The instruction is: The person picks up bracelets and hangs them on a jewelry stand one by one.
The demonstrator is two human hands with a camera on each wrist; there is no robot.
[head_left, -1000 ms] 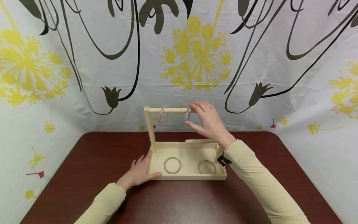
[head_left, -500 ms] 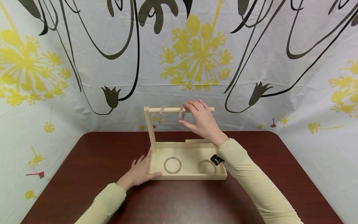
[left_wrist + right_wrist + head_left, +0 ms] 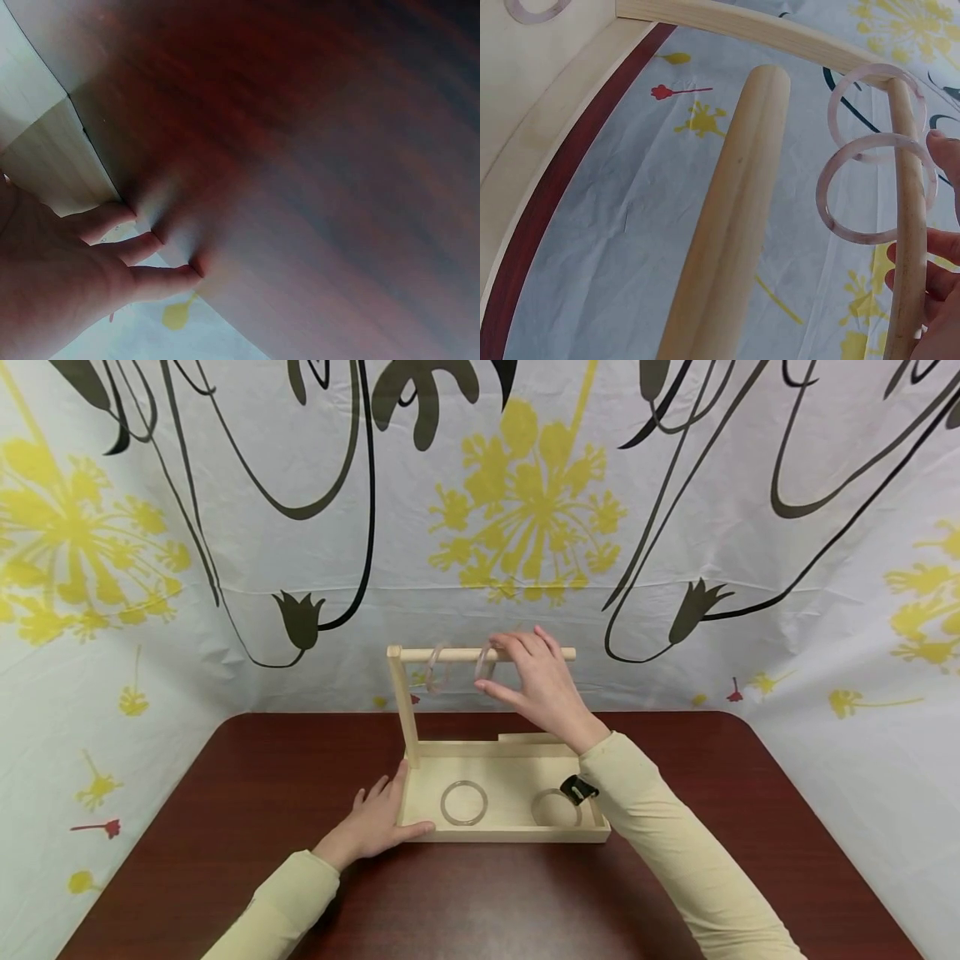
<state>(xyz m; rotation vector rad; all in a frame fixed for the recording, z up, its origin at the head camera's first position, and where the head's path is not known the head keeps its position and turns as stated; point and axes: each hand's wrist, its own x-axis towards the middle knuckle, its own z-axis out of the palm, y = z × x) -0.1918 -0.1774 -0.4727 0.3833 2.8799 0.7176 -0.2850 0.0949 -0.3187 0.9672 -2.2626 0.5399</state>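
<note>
A wooden stand has a round horizontal bar (image 3: 457,654) above a shallow tray (image 3: 517,768). My right hand (image 3: 540,681) is at the bar, thumb and fingers at the edges of a pale translucent bangle (image 3: 480,666) threaded on it. In the right wrist view the bar passes through this bangle (image 3: 823,191), and some fingers curl behind the bar. Another bangle (image 3: 431,670) hangs nearer the left post (image 3: 405,718). Two more bangles lie in the tray, one left (image 3: 444,803) and one right (image 3: 537,814). My left hand (image 3: 375,822) rests against the tray's left end, fingers spread.
The tray sits on a dark red-brown table (image 3: 465,893). A patterned curtain (image 3: 337,552) hangs behind and around it. Behind the tray lies a wooden strip (image 3: 525,738). In the right wrist view a thick round-ended wooden rod (image 3: 735,202) stands close to the camera.
My right hand has slid left along the bar with the bangle, mostly in the first half second, uncovering the bar's right end. The left hand stays in place.
</note>
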